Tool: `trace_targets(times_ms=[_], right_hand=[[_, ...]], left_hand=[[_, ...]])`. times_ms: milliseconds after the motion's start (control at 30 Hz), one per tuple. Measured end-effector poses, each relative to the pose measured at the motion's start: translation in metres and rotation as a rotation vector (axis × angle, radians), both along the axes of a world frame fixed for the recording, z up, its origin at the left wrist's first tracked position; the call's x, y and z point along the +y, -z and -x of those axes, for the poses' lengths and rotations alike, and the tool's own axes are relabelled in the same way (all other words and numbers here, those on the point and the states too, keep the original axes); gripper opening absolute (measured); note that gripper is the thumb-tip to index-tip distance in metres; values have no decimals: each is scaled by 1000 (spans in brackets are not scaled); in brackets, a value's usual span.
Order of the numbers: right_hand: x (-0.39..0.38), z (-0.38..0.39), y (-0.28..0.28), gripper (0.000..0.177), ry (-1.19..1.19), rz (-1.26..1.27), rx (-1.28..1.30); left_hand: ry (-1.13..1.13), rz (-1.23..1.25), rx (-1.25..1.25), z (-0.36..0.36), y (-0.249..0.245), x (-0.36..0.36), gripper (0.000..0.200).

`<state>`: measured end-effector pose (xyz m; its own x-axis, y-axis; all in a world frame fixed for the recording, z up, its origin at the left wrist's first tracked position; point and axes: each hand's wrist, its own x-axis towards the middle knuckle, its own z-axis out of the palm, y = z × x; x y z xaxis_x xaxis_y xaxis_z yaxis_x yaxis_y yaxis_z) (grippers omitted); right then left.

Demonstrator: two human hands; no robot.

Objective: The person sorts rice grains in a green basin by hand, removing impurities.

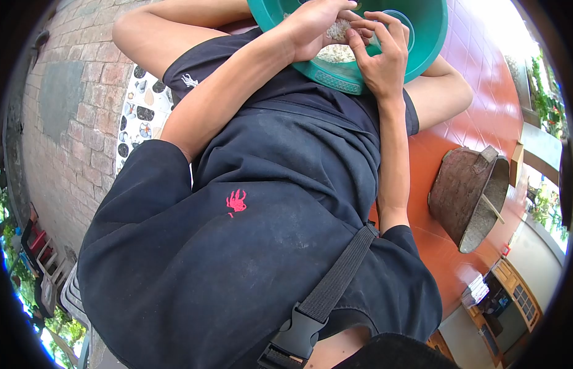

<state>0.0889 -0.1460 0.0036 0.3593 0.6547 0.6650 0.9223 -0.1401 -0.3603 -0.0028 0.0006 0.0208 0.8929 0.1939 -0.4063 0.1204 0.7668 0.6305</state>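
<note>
A green basin (433, 37) rests in the lap between the bent legs, with white rice (336, 54) at its bottom. Over it, my left hand (308, 31) is cupped around a small heap of rice grains. My right hand (385, 58) meets it from the other side, thumb and fingertips curled close together by the grains. Whatever the right fingertips pinch is too small to make out. Inside the basin, behind the right hand, shows the curved rim of a clear round container (411, 31). The far side of the basin is cut off by the frame.
A worn, dark bucket-like container (465, 190) with a stick in it lies on the red tiled floor (434, 150) to the right. Left are a pebble-patterned surface (139, 114) and brick paving (83, 117). Chairs (49, 264) stand at lower left.
</note>
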Motion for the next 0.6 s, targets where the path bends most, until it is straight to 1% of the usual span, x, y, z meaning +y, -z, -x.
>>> trace_targets(times_ms=[67, 133, 233, 300, 400, 467, 533, 567, 600], right_hand=[[1, 0, 1, 15, -6, 23, -15], [2, -1, 3, 14, -14, 14, 41], [1, -1, 4, 12, -30, 25, 55], [1, -2, 4, 11, -37, 30, 59], [-1, -4, 2, 8, -44, 5, 91], [-2, -5, 1, 7, -45, -25, 119], [-3, -4, -2, 7, -60, -144, 292], [-5, -1, -4, 7, -60, -143, 293], [-7, 5, -7, 7, -49, -147, 505]], left_hand=[[-2, -24, -37, -1, 8, 0, 35], [-4, -48, -73, -1, 12, 0, 35], [6, -72, -17, -3, 13, -1, 34], [-54, -104, 11, -3, 13, -2, 33], [-27, -35, -9, -4, 16, -1, 33], [-9, -49, -23, -1, 12, 0, 34], [8, -62, -36, 1, 5, -1, 36], [36, -57, -41, 1, 3, 0, 37], [65, -53, -47, 1, 2, 0, 39]])
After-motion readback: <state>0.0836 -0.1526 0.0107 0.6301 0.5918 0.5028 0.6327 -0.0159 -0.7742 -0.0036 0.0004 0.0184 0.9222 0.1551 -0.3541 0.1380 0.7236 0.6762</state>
